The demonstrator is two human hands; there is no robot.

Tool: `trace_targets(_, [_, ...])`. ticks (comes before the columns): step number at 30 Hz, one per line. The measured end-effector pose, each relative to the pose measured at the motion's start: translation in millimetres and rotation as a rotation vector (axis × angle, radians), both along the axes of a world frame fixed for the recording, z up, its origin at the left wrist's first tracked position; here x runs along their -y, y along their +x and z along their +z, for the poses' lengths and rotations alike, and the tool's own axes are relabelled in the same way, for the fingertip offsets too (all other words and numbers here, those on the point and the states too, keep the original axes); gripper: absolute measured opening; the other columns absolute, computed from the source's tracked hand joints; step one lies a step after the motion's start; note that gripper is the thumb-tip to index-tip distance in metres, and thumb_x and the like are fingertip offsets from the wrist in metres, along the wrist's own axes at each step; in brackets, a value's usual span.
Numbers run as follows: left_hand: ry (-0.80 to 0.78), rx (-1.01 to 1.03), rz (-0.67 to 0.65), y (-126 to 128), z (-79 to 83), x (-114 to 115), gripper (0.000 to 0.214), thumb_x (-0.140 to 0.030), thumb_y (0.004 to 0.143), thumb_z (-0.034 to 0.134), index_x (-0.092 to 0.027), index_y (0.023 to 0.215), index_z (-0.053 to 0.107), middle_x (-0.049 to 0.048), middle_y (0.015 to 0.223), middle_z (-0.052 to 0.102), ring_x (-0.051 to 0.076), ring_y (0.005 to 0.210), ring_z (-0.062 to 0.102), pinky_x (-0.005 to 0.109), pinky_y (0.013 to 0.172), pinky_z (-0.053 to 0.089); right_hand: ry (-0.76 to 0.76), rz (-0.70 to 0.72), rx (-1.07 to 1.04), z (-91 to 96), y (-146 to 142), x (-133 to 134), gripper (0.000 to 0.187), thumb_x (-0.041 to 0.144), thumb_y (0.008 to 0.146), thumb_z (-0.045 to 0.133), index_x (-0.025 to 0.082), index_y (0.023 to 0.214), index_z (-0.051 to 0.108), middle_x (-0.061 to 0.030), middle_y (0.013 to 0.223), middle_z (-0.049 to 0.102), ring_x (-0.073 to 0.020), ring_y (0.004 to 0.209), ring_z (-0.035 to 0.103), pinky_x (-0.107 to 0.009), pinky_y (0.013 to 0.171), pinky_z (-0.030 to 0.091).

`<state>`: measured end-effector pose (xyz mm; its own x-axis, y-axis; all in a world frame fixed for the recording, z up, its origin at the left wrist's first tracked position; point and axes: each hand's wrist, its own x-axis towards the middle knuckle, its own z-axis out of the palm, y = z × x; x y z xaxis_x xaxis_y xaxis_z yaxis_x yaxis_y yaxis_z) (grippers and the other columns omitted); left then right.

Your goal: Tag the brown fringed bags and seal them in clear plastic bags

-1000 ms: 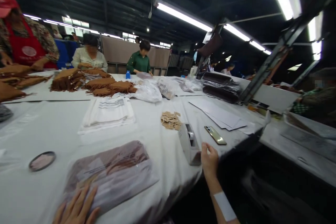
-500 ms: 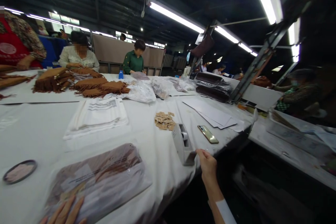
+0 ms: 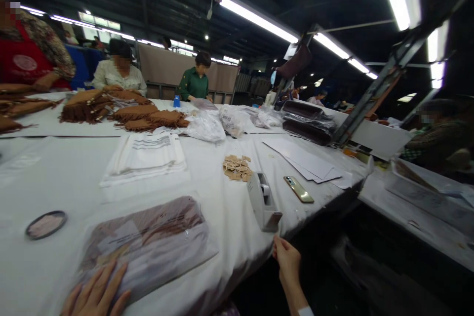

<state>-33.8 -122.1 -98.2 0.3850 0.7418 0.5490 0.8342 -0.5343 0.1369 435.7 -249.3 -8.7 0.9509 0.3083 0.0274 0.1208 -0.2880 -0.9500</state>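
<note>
A clear plastic bag (image 3: pixel 177 252) holding a folded grey-brown and rust-coloured garment lies flat near the table's front edge. My left hand (image 3: pixel 96 291) rests on its lower left corner with the fingers spread. To the right stands a grey tape dispenser (image 3: pixel 263 202), its cutting end facing me. Just below that end, my right hand (image 3: pixel 288 259) is pinched at the fingertips, apart from the dispenser, on a barely visible strip of tape. Behind the dispenser sits a small heap of brown cardboard tags (image 3: pixel 237 168) with pale strings.
A phone (image 3: pixel 298 189) and white paper sheets (image 3: pixel 303 160) lie right of the dispenser. Folded white plastic bags (image 3: pixel 148 153) sit behind the bagged garment; a round dish (image 3: pixel 46 225) is at left. Brown fringed textiles (image 3: pixel 148 117) and co-workers are across the table. The table edge drops off at right.
My right hand has moved from the dispenser's cutting end down towards me, fingertips still pinched. My left hand stays on the bag. The whole view has shifted slightly.
</note>
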Motion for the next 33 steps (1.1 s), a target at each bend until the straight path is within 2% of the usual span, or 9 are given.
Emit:
trace_targets(4, [-0.063, -0.113, 0.021, 4.1, 41.3, 11.1, 0.053, -0.043, 0.09, 0.046, -0.026, 0.141, 0.042, 0.0093, 0.143, 0.049, 0.028, 0.129, 0.044, 0.047, 0.11, 0.026, -0.095, 0.282, 0.013, 13.0, -40.7, -26.2, 0.051, 0.061, 0.058, 0.063, 0.013, 0.074, 0.069, -0.0018, 0.051, 0.06, -0.0176, 0.05, 0.053, -0.029, 0.049, 0.043])
trace_targets(7, [-0.133, -0.19, 0.053, -1.5, 59.9, 8.6, 0.05, -0.043, 0.093, 0.044, -0.03, 0.141, 0.041, 0.0074, 0.146, 0.045, 0.026, 0.132, 0.041, 0.048, 0.109, 0.028, -0.165, 0.726, 0.16, 41.4, -90.6, -76.2, 0.043, 0.057, 0.068, 0.062, 0.016, 0.079, 0.07, -0.0047, 0.066, 0.068, -0.0196, 0.062, 0.06, -0.028, 0.059, 0.048])
trace_targets(10, [-0.181, -0.189, 0.157, -13.5, 63.5, 10.5, 0.049, -0.041, 0.095, 0.042, -0.032, 0.143, 0.036, 0.0072, 0.149, 0.04, 0.028, 0.134, 0.038, 0.054, 0.107, 0.031, -0.145, 1.25, 0.324, 79.7, -155.9, -118.8, 0.034, 0.05, 0.081, 0.055, 0.019, 0.081, 0.069, -0.0046, 0.077, 0.07, -0.0188, 0.072, 0.062, -0.027, 0.066, 0.047])
trace_targets(13, [-0.215, -0.138, 0.203, -20.6, 62.8, 16.9, 0.049, -0.039, 0.095, 0.041, -0.032, 0.143, 0.035, 0.0075, 0.151, 0.038, 0.028, 0.136, 0.036, 0.057, 0.106, 0.032, -0.133, 1.676, 0.49, 111.2, -217.5, -148.9, 0.028, 0.039, 0.088, 0.051, 0.019, 0.079, 0.067, -0.0032, 0.076, 0.068, -0.0159, 0.071, 0.059, -0.025, 0.064, 0.044])
trace_targets(18, [-0.256, -0.096, 0.205, -20.3, 65.9, 18.9, 0.049, -0.036, 0.095, 0.042, -0.03, 0.143, 0.036, 0.0084, 0.151, 0.037, 0.028, 0.136, 0.035, 0.059, 0.105, 0.033, -0.272, 2.174, 0.752, 125.7, -283.7, -201.2, 0.02, 0.023, 0.087, 0.051, 0.016, 0.078, 0.067, -0.0004, 0.07, 0.065, -0.0105, 0.061, 0.052, -0.021, 0.061, 0.04])
trace_targets(20, [-0.269, -0.096, 0.219, -19.5, 68.4, 18.3, 0.049, -0.036, 0.095, 0.042, -0.031, 0.143, 0.035, 0.0081, 0.152, 0.036, 0.028, 0.137, 0.034, 0.059, 0.105, 0.034, -0.39, 2.267, 0.923, 122.1, -301.4, -220.8, 0.016, 0.019, 0.085, 0.053, 0.016, 0.08, 0.068, -0.0005, 0.071, 0.067, -0.0096, 0.059, 0.051, -0.02, 0.06, 0.04])
trace_targets(23, [-0.278, -0.099, 0.236, -19.1, 71.4, 18.4, 0.049, -0.036, 0.095, 0.041, -0.03, 0.143, 0.034, 0.0078, 0.152, 0.035, 0.028, 0.138, 0.033, 0.059, 0.105, 0.034, -0.504, 2.3, 1.097, 111.7, -324.4, -241.2, 0.013, 0.016, 0.079, 0.056, 0.017, 0.08, 0.07, -0.0013, 0.072, 0.069, -0.0096, 0.057, 0.051, -0.02, 0.058, 0.039])
trace_targets(28, [-0.276, -0.088, 0.241, -19.2, 72.2, 17.8, 0.045, -0.036, 0.095, 0.042, -0.026, 0.139, 0.041, 0.0085, 0.152, 0.036, 0.028, 0.137, 0.032, 0.059, 0.106, 0.034, -0.622, 2.211, 1.233, 90.6, -352.5, -253.0, 0.012, 0.014, 0.069, 0.059, 0.014, 0.072, 0.071, -0.0066, 0.064, 0.068, -0.012, 0.048, 0.046, -0.025, 0.05, 0.034])
trace_targets(33, [-0.29, -0.055, 0.235, -19.8, 71.9, 15.8, 0.042, -0.036, 0.094, 0.043, -0.026, 0.136, 0.045, 0.009, 0.15, 0.038, 0.028, 0.136, 0.034, 0.06, 0.106, 0.033, -0.677, 2.151, 1.272, 79.6, -357.7, -257.1, 0.012, 0.02, 0.069, 0.063, 0.015, 0.074, 0.072, -0.0073, 0.064, 0.068, -0.0153, 0.052, 0.05, -0.027, 0.051, 0.034])
